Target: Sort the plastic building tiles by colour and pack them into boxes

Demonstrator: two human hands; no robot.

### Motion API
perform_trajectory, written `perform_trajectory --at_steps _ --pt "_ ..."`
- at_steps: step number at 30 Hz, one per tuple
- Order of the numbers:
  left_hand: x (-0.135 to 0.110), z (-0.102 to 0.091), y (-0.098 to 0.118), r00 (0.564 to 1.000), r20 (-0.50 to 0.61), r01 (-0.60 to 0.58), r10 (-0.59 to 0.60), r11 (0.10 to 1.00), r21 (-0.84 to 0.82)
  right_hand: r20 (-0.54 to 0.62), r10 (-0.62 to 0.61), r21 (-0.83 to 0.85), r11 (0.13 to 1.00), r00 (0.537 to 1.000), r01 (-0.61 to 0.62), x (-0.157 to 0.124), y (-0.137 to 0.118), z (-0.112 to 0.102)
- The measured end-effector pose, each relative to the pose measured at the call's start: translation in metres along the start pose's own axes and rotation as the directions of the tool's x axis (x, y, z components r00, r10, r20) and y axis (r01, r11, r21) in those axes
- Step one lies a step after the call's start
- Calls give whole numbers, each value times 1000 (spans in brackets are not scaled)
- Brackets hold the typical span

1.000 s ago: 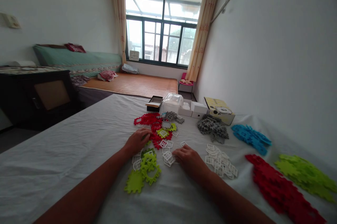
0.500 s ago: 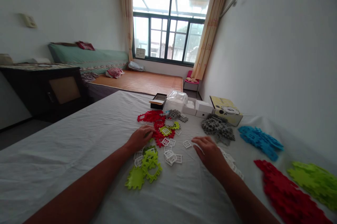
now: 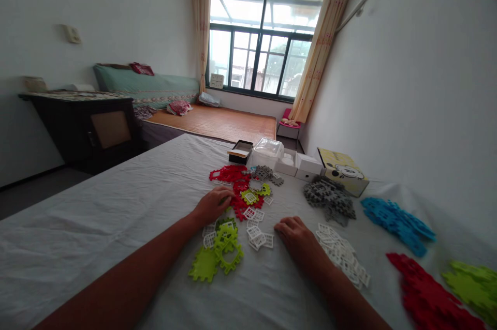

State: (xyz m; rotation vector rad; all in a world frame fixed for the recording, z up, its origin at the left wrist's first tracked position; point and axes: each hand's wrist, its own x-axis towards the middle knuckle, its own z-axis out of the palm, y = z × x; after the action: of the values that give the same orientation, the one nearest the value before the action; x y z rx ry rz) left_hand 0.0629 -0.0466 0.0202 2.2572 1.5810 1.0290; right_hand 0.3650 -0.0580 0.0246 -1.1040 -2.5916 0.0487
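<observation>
My left hand (image 3: 214, 206) rests beside the red toothed plastic pieces (image 3: 241, 185), its fingers loosely bent and apart from the thumb, with nothing visible in them. Below it lie lime green toothed pieces (image 3: 204, 265) and a few white window-grid pieces (image 3: 209, 239). My right hand (image 3: 297, 234) is low over the sheet with its fingers curled together; whatever is under or between them is hidden. Just left of its fingertips are more white window-grid pieces (image 3: 256, 237). A larger spread of white window-grid pieces (image 3: 341, 252) lies right of my right wrist.
Grey pieces (image 3: 329, 199), blue pieces (image 3: 396, 221), red pieces (image 3: 430, 294) and lime pieces (image 3: 473, 286) lie in piles along the right. At the back stand a black box (image 3: 240, 153), a clear plastic container (image 3: 267, 151), white boxes (image 3: 309, 167) and a yellow box (image 3: 344, 169).
My right hand has moved toward me and left, its fingers curling in. The single white window-grid piece at its fingertips has gone from sight. My left hand stays beside the red pieces; the view shifted.
</observation>
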Motion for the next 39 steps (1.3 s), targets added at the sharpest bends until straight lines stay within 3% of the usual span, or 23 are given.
perform_trajectory --at_steps 6,13,20,24,27,29,32,39 --pt "-1 0 0 1000 -1 -2 2 1000 -18 -74 59 -20 998 995 -61 -5 7 1" --pt "-1 2 -2 1000 5 -15 15 1000 16 -21 53 -101 993 998 -54 -2 3 -8" --pt "-1 2 -3 999 10 -37 37 999 17 -137 234 -242 935 963 -261 -12 27 -36" --pt "0 2 -1 999 7 -31 31 1000 2 -169 114 -87 988 979 -130 -11 13 -29" --pt "0 1 0 999 2 -42 42 999 2 -24 -53 106 993 998 55 -8 -18 -20" --pt "0 1 1 999 -2 -43 43 999 6 76 -130 167 979 989 116 -7 -36 -16" --pt "0 2 1 999 2 -34 34 999 7 122 -148 190 974 981 123 -5 -44 -12" --pt "-1 3 0 1000 3 -30 30 1000 0 6 -110 220 970 994 106 -4 -34 -7"
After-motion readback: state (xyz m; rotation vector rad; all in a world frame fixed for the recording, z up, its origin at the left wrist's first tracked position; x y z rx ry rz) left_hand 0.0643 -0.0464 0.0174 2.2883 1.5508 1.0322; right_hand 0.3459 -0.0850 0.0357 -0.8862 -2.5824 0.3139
